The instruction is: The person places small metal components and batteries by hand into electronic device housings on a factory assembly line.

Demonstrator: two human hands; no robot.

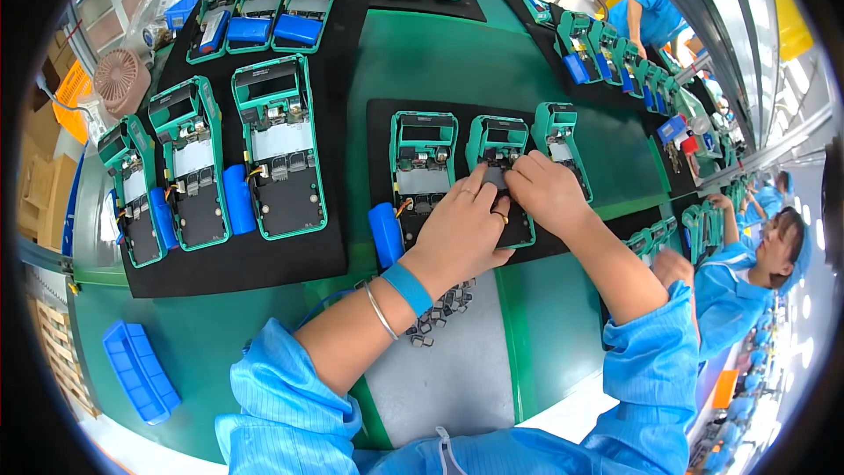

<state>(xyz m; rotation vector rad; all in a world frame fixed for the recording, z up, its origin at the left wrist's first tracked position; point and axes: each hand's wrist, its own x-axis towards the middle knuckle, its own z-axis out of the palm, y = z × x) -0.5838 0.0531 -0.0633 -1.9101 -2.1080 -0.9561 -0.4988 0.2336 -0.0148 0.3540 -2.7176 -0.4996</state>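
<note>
Both my hands work at the middle green handheld device housing (499, 134), which lies open on a black mat in front of me. My left hand (464, 230), with a ring, a blue wrist strap and a bangle, rests over its left side, fingers bent and thumb low on the housing. My right hand (552, 195) has its fingers pinched together at the housing's upper middle; what they hold is hidden. A small grey flat part (495, 178) shows between the fingertips. Beside it are a left housing (424, 136) with a blue battery (385, 233) on wires, and a right housing (556, 127).
Several similar housings (280, 141) lie on a black mat (237, 274) at the left. Small metallic parts (444, 312) are scattered below my left wrist. A blue divided tray (141, 374) sits at the lower left. Co-workers (747, 286) are at the right and far side.
</note>
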